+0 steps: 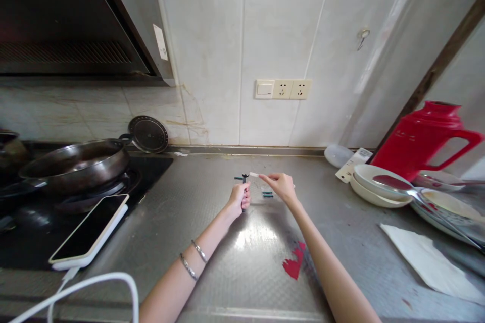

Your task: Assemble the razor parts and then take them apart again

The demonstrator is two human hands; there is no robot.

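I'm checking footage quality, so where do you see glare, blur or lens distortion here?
Head view: glare whitens the metal counter below frame centre; same view, the dark tool in the left hand looks soft; same view, the red thermos near the right edge leans, likely wide-angle distortion.

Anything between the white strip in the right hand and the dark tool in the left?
Nothing visible: the white strip in the right hand points at the head of the dark tool in the left hand; whether they touch is unclear. The teal strips beside the right hand lie off that line.
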